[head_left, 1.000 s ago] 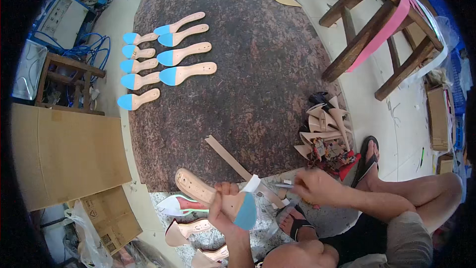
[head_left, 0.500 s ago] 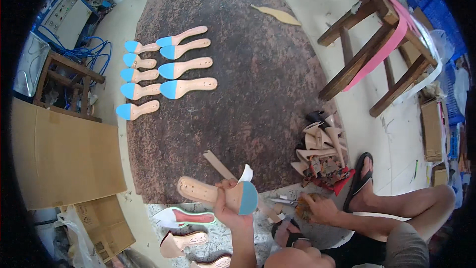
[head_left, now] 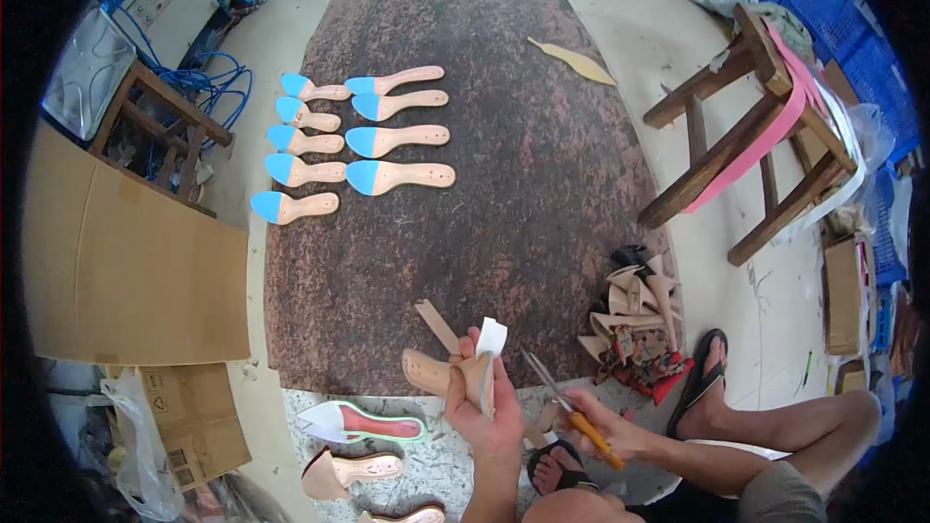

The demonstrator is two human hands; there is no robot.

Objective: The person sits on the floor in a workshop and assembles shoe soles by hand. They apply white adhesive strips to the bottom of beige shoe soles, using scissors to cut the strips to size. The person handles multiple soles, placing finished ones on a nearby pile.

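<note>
Beige and curved, the shoe insole [head_left: 426, 373] was clamped in your left hand [head_left: 484, 414], over the near edge of the mottled brown mat [head_left: 523, 184]. A white strip [head_left: 493, 337] stood up at the insole's front end. Your right hand [head_left: 599, 416], well apart from the left, was closed around an orange-handled tool [head_left: 593, 436], its long metal end angled toward the mat; whether it was scissors or a knife could not be told.

On the mat's left half lay nine blue-toed insoles [head_left: 412, 174], five in the column along the mat's left edge and four beside them. A narrow tan strip [head_left: 438, 326] lay on the mat's near part. Toward the mat's near right corner was a heap of beige heel-shaped pieces [head_left: 630, 302], and at its far right a pale yellow leaf-shaped piece [head_left: 573, 60]. Just off the mat's near edge, a green-rimmed shoe sole [head_left: 383, 424] rested on a speckled white surface [head_left: 441, 470]. Right of the mat stood a wooden stool [head_left: 699, 169]; left of it, a cardboard box [head_left: 145, 261].
</note>
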